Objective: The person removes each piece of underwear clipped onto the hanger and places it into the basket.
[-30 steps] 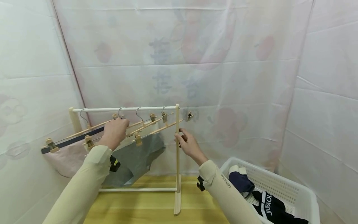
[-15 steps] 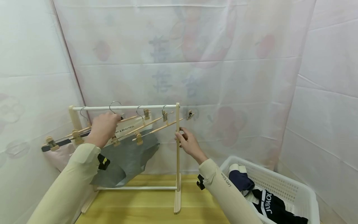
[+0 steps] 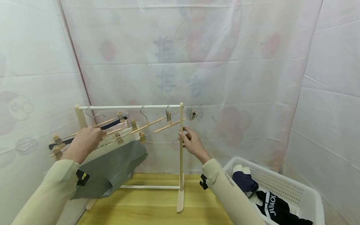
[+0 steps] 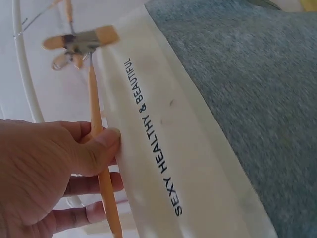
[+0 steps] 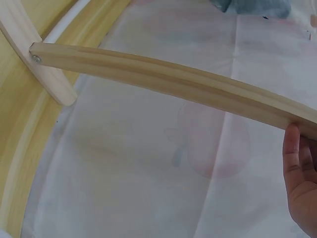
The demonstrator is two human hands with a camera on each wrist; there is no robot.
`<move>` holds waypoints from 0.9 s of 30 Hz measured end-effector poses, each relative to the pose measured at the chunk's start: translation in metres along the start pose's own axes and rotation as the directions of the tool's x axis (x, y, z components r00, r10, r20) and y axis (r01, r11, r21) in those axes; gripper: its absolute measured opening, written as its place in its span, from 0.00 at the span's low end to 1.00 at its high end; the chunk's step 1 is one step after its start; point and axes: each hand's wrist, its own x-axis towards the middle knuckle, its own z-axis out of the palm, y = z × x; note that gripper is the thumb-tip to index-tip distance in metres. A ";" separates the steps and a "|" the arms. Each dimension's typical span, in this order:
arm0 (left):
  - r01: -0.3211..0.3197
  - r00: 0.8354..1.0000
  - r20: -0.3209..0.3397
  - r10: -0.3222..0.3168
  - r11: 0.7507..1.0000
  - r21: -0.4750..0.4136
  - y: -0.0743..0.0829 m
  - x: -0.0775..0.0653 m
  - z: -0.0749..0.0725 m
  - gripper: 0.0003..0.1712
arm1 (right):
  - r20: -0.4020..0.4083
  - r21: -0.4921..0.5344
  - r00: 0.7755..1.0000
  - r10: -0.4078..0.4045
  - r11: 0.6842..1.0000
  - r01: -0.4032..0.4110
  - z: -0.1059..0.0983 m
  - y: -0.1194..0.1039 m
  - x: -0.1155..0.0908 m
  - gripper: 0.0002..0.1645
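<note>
My left hand [image 3: 87,140] pinches the bar of a wooden clip hanger [image 4: 94,99] between thumb and fingers. Clipped to this hanger is a pair of grey underpants [image 3: 112,167] with a cream waistband [image 4: 148,119] bearing printed words. The held hanger's metal hook [image 3: 99,115] appears below the rail and in front of it. Behind it hangs a pink garment [image 3: 115,125] with a dark waistband, on another hanger at the rail's left end. With thumb and fingers, my right hand [image 3: 194,145] holds the right post [image 3: 181,156] of the small wooden garment rack.
Two bare clip hangers, one of them a right-hand hanger [image 3: 168,126], hang from the white rail [image 3: 126,107]. At right stands a white basket [image 3: 303,190] with navy clothing [image 3: 244,181] and black clothing [image 3: 278,209]. The rack stands on a yellow wood-grain table [image 3: 157,203] before fabric walls.
My left hand has moved left and down with the hanger and grey underpants; its hook has come off the rail. My right hand stays on the post.
</note>
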 end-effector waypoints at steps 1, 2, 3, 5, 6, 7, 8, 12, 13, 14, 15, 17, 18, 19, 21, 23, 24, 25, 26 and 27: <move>0.005 1.000 0.005 -0.005 1.000 -0.011 -0.001 -0.004 0.002 0.06 | 0.003 0.005 1.000 0.003 1.000 -0.003 0.000 0.001 0.000 0.21; 0.010 1.000 0.008 -0.010 1.000 -0.022 -0.001 -0.008 0.005 0.06 | 0.004 0.012 1.000 0.005 1.000 -0.005 -0.001 0.003 0.001 0.20; 0.009 1.000 0.011 -0.008 0.999 -0.034 -0.002 -0.011 0.007 0.06 | 0.001 0.024 1.000 0.010 1.000 -0.010 -0.001 0.005 0.002 0.20; 0.002 1.000 0.001 -0.002 0.999 -0.052 -0.001 -0.016 0.011 0.07 | -0.011 0.031 1.000 0.013 0.999 -0.013 -0.001 0.012 0.005 0.20; -0.005 1.000 -0.006 0.004 0.998 -0.062 0.000 -0.019 0.013 0.08 | -0.020 0.032 1.000 0.015 0.999 -0.014 0.000 0.016 0.007 0.20; -0.017 1.000 -0.021 0.015 0.998 -0.062 0.002 -0.022 0.014 0.08 | -0.027 0.033 0.999 0.017 0.999 -0.016 0.000 0.020 0.009 0.20; -0.030 0.999 -0.040 0.028 0.998 -0.052 0.003 -0.025 0.015 0.08 | -0.034 0.033 0.999 0.015 0.999 -0.014 0.001 0.023 0.011 0.20; -0.070 0.993 -0.101 0.068 0.997 -0.012 0.011 -0.040 0.018 0.10 | -0.040 0.024 0.999 0.005 1.000 -0.004 0.006 0.036 0.015 0.21; -0.078 0.990 -0.116 0.077 0.997 0.000 0.013 -0.044 0.020 0.11 | -0.040 0.027 0.999 0.005 1.000 -0.004 0.007 0.038 0.015 0.20; -0.083 0.989 -0.123 0.084 0.996 0.006 0.015 -0.048 0.021 0.13 | -0.043 0.033 0.999 0.005 0.999 -0.003 0.007 0.039 0.014 0.20; -0.087 0.988 -0.128 0.087 0.996 0.006 0.017 -0.051 0.022 0.14 | -0.046 0.035 0.999 0.008 0.999 -0.007 0.007 0.039 0.014 0.20; -0.091 0.986 -0.140 0.091 0.996 0.010 0.020 -0.057 0.024 0.16 | -0.048 0.035 0.999 0.017 0.999 -0.015 0.007 0.037 0.013 0.19; -0.088 0.985 -0.149 0.090 0.996 0.016 0.022 -0.060 0.025 0.16 | -0.046 0.037 0.999 0.022 0.999 -0.020 0.007 0.035 0.012 0.19; -0.087 0.984 -0.152 0.088 0.996 0.017 0.024 -0.062 0.025 0.17 | -0.040 0.046 0.999 0.027 0.999 -0.025 0.006 0.032 0.012 0.19; -0.083 0.982 -0.166 0.088 0.996 0.036 0.027 -0.067 0.025 0.17 | -0.029 0.052 0.999 0.030 0.998 -0.028 0.004 0.024 0.011 0.20; -0.083 0.980 -0.176 0.089 0.996 0.044 0.032 -0.071 0.024 0.16 | -0.017 0.053 0.999 0.031 0.998 -0.030 0.002 0.016 0.009 0.21; -0.090 0.978 -0.186 0.099 0.994 0.056 0.034 -0.073 0.024 0.16 | -0.012 0.055 0.999 0.030 0.998 -0.029 0.001 0.013 0.008 0.21; -0.097 0.976 -0.189 0.106 0.994 0.059 0.037 -0.075 0.023 0.16 | -0.008 0.050 1.000 0.030 0.998 -0.030 0.000 0.011 0.006 0.21; -0.107 0.973 -0.197 0.117 0.992 0.062 0.041 -0.076 0.023 0.16 | -0.005 0.039 1.000 0.026 0.999 -0.026 0.000 0.009 0.005 0.21; -0.117 0.971 -0.203 0.128 0.991 0.064 0.044 -0.078 0.023 0.17 | 0.002 0.032 1.000 0.026 0.999 -0.027 -0.001 0.008 0.004 0.21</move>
